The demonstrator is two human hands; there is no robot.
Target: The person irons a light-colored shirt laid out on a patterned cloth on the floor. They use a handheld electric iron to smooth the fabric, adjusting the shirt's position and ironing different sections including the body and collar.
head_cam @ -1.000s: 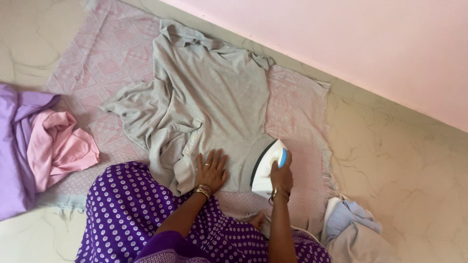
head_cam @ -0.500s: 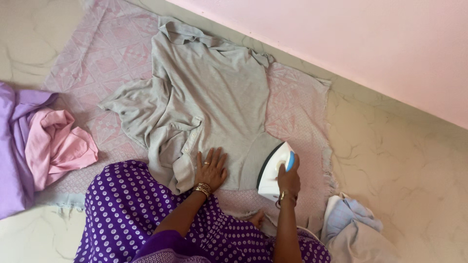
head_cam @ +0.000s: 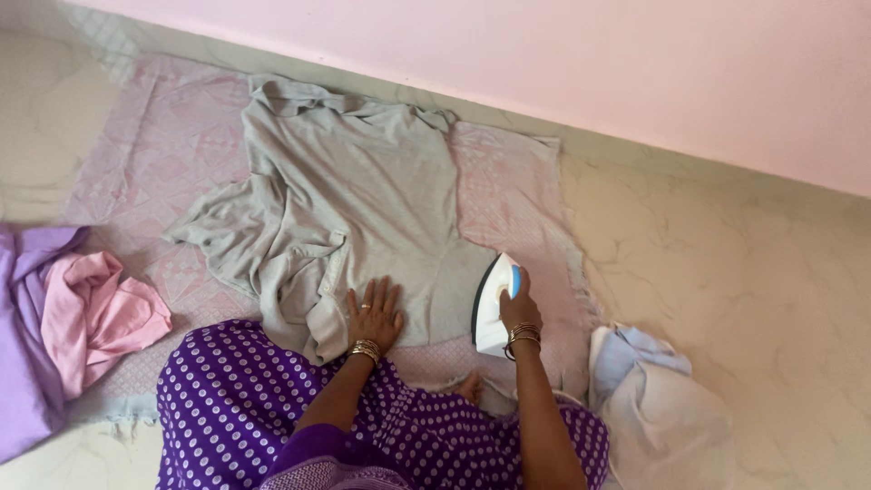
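A grey shirt lies spread on a pink patterned cloth on the floor. My left hand rests flat on the shirt's near edge, fingers apart. My right hand grips the handle of a white and blue iron, which sits at the shirt's right near edge. My legs in purple dotted fabric are folded at the cloth's near side.
A pile of pink cloth on lilac cloth lies at the left. A pale blue and white bundle of clothes lies at the right. A pink wall runs along the far side of the marble floor.
The view has swung, so everything sits lower and more to the left. The iron has slid slightly along the shirt's right edge. My left hand stays pressed on the shirt.
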